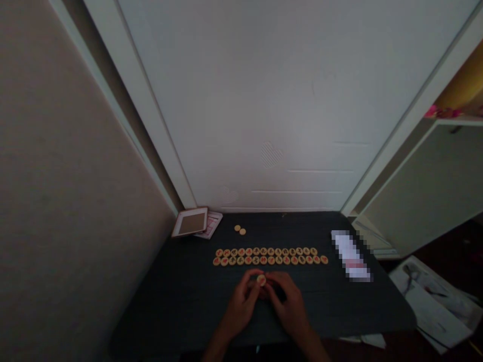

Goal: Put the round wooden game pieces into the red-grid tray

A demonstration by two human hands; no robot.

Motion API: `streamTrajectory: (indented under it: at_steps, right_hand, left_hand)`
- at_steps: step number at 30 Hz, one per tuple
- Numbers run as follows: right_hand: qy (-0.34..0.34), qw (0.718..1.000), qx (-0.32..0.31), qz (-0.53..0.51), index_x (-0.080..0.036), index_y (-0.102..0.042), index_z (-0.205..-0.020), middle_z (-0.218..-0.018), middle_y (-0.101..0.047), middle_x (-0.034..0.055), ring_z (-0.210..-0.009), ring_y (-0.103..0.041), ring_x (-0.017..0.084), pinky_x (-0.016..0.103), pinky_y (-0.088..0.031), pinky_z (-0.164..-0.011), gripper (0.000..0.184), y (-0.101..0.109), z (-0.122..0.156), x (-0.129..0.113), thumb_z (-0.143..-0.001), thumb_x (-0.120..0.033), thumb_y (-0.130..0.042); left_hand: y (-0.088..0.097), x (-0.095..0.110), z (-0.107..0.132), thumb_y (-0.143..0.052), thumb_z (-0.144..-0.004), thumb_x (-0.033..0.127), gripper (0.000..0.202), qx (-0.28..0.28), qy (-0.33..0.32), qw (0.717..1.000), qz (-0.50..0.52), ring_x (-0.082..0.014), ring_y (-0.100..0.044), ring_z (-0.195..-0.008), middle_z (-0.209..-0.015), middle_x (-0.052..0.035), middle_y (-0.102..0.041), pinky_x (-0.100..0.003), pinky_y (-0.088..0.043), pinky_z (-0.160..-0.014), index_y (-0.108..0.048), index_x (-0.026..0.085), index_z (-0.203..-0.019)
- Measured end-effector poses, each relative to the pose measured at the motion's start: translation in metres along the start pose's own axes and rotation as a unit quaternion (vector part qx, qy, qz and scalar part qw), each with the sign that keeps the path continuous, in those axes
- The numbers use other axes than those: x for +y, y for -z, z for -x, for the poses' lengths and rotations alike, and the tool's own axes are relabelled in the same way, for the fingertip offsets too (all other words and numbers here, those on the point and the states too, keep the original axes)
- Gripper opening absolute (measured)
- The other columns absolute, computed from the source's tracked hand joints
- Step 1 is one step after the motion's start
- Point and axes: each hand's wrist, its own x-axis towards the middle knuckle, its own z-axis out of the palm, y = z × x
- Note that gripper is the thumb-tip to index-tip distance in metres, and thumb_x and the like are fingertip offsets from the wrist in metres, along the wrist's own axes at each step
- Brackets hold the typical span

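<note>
My left hand (241, 299) and my right hand (289, 296) meet above the near middle of a dark table (181, 296). Between their fingertips they pinch a round wooden game piece (261, 280), pale with a red mark. Just beyond the hands lie two straight rows of several similar round pieces (269, 256), marked in red or black. Two more plain pieces (240, 230) sit apart further back, near the wall.
A shallow open box (190, 222) rests on a printed sheet (213, 223) at the table's back left corner. A blurred white item (350, 254) lies at the right. White door panels stand behind; papers (430, 296) lie on the floor at the right.
</note>
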Motion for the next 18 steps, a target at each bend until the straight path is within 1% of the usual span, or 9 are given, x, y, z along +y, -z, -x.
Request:
streamTrajectory:
  at_steps: [2, 4, 8, 13, 16, 18]
  right_hand:
    - [-0.008, 1.0, 0.002, -0.006, -0.027, -0.068, -0.11, -0.103, -0.073, 0.0049, -0.096, -0.068, 0.021, 0.033, -0.056, -0.086, 0.018, 0.0007, -0.0006, -0.001, -0.096, -0.024, -0.059]
    - [-0.015, 1.0, -0.006, -0.013, -0.027, -0.069, -0.107, -0.101, -0.073, 0.0043, -0.095, -0.068, 0.021, 0.033, -0.055, -0.085, 0.016, 0.0018, -0.0015, -0.0031, -0.096, -0.023, -0.058]
    - [-0.016, 0.999, -0.027, -0.024, -0.027, -0.068, -0.112, -0.104, -0.073, 0.0044, -0.097, -0.066, 0.021, 0.034, -0.054, -0.088, 0.021, 0.0028, -0.0028, -0.0064, -0.095, -0.02, -0.059]
    - [-0.019, 0.998, -0.039, -0.038, -0.027, -0.066, -0.115, -0.104, -0.072, 0.0045, -0.096, -0.067, 0.02, 0.033, -0.055, -0.086, 0.024, 0.002, -0.0019, -0.0052, -0.093, -0.021, -0.062]
    - [-0.023, 0.998, -0.037, -0.037, -0.028, -0.067, -0.115, -0.104, -0.072, 0.0044, -0.095, -0.067, 0.02, 0.033, -0.055, -0.086, 0.023, 0.001, -0.0013, -0.0035, -0.093, -0.022, -0.062]
    - [-0.025, 0.998, -0.037, -0.034, -0.028, -0.067, -0.115, -0.104, -0.073, 0.0043, -0.095, -0.067, 0.02, 0.033, -0.054, -0.086, 0.023, 0.0004, -0.0013, -0.0026, -0.093, -0.022, -0.062]
  left_hand:
    - [-0.0006, 0.0003, 0.0005, -0.059, -0.092, 0.053, 0.04, -0.006, 0.005, 1.0, 0.006, -0.0206, -0.073, -0.085, -0.09, -0.0035, -0.076, -0.031, -0.054, -0.081, -0.056, 0.022, -0.117]
    - [-0.0011, 0.0016, 0.0015, -0.059, -0.093, 0.052, 0.039, -0.015, 0.007, 1.0, 0.02, -0.0207, -0.073, -0.086, -0.091, -0.0039, -0.077, -0.031, -0.054, -0.083, -0.053, 0.022, -0.117]
    - [-0.0005, 0.004, 0.004, -0.057, -0.096, 0.044, 0.031, -0.047, 0.001, 0.998, 0.044, -0.0213, -0.072, -0.097, -0.103, -0.0053, -0.077, -0.032, -0.051, -0.089, -0.048, 0.024, -0.118]
    - [0.0026, 0.0038, 0.0047, -0.056, -0.098, 0.038, 0.026, -0.063, -0.014, 0.997, 0.037, -0.0215, -0.069, -0.108, -0.112, -0.0056, -0.075, -0.033, -0.047, -0.096, -0.045, 0.026, -0.117]
    - [0.0038, 0.0068, 0.0041, -0.054, -0.099, 0.039, 0.023, -0.071, -0.012, 0.997, 0.03, -0.0206, -0.069, -0.107, -0.112, -0.0051, -0.075, -0.032, -0.047, -0.096, -0.046, 0.025, -0.115]
    - [0.004, 0.0094, 0.0036, -0.053, -0.099, 0.04, 0.022, -0.067, -0.004, 0.997, 0.025, -0.0194, -0.07, -0.102, -0.109, -0.0042, -0.076, -0.03, -0.047, -0.095, -0.047, 0.025, -0.114]
